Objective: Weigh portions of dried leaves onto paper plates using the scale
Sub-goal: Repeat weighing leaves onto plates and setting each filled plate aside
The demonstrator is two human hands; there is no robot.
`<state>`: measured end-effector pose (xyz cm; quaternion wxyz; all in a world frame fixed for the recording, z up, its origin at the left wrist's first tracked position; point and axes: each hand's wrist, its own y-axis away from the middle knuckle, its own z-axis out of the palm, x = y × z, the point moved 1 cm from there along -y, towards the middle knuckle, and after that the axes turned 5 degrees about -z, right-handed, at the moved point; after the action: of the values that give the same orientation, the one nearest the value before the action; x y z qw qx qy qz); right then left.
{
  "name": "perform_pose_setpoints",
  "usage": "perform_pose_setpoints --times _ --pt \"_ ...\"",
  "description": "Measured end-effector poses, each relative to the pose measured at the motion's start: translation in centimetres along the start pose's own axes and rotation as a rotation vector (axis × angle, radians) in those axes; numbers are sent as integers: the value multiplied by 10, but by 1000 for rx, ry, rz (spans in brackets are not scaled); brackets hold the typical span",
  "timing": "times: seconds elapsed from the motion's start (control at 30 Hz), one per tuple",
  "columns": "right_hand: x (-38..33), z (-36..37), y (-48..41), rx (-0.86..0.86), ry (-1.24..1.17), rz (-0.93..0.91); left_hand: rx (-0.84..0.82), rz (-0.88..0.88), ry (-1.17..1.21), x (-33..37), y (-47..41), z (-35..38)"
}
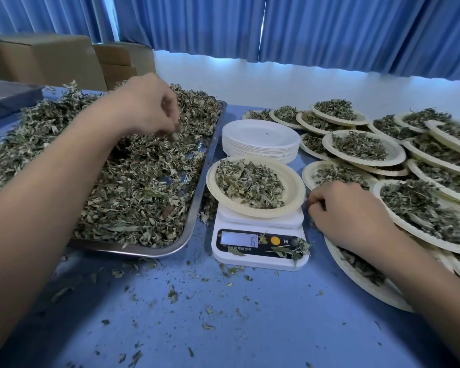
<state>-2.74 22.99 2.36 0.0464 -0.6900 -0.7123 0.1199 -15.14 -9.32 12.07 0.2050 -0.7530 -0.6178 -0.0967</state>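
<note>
A white digital scale (pixel 259 251) stands mid-table, its display reading 6. On it sits a paper plate (pixel 292 192) holding a mound of dried leaves (pixel 250 183). To the left, a metal tray (pixel 197 197) is heaped with loose dried leaves (pixel 133 179). My left hand (pixel 146 110) hovers over that heap with its fingers curled down, pinching a small bit of leaf. My right hand (pixel 348 211) rests on the table just right of the scale, fingers loosely curled, with nothing visibly in it.
A stack of empty paper plates (pixel 260 138) stands behind the scale. Several filled plates (pixel 364 147) overlap across the right side. Leaf crumbs litter the blue table (pixel 197 314). Cardboard boxes (pixel 45 59) and blue curtains stand behind.
</note>
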Motion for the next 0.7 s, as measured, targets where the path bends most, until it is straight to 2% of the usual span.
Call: perform_pose_setpoints --times 0.1,0.17,0.37,0.47,0.6,0.7 --pt "-1 0 1 7 13 -3 -219 -151 -255 -21 -3 1" --pt "-1 0 1 9 14 -4 -253 -138 -342 -21 -4 0" --pt "-2 -2 2 -1 13 3 -135 215 89 20 9 9" --pt "-3 -2 2 -6 5 6 -199 351 110 39 17 24" --pt "-3 -2 3 -16 1 8 -328 385 83 44 20 33" --pt "-3 -3 3 -18 0 6 -275 295 -22 32 12 27"
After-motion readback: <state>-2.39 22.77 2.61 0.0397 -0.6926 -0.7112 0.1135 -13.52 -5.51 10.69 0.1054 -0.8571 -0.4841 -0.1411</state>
